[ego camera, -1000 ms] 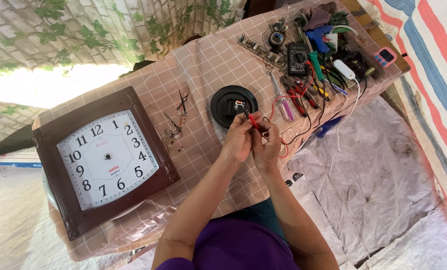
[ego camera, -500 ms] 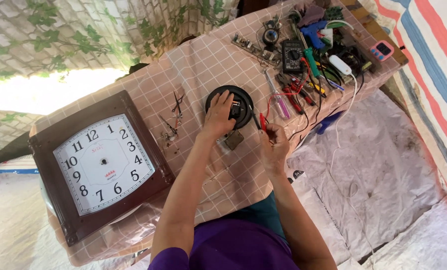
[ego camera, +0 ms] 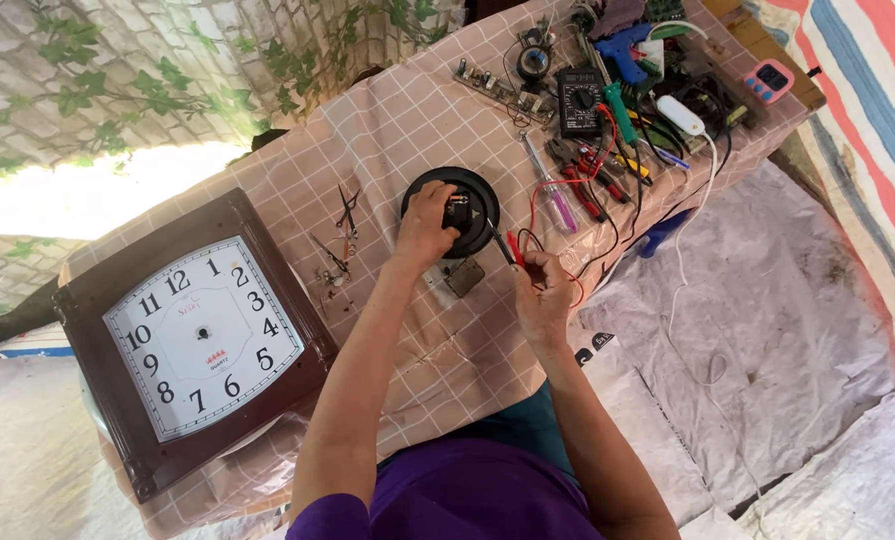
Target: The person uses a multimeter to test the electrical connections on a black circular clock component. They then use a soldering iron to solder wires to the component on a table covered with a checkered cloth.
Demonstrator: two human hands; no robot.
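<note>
My left hand (ego camera: 424,226) rests on a round black disc (ego camera: 477,195) on the checked tablecloth, fingers closed on a small clock mechanism (ego camera: 458,209) at its middle. My right hand (ego camera: 544,290) sits just right of the disc and pinches two test probes (ego camera: 508,247), red and black, whose tips point at the mechanism. Their red lead (ego camera: 567,190) runs up to a black multimeter (ego camera: 579,100). A small grey square part (ego camera: 463,275) lies below the disc.
A large brown square wall clock (ego camera: 199,340) with a white dial lies at the left. Loose clock hands and tweezers (ego camera: 339,240) lie between it and the disc. Pliers, screwdrivers (ego camera: 587,180), a white adapter (ego camera: 679,115) and cables crowd the table's far right.
My hands were together over the table a second ago. The left hand has moved onto the black disc and stayed there; the right hand now aims the probes at the mechanism.
</note>
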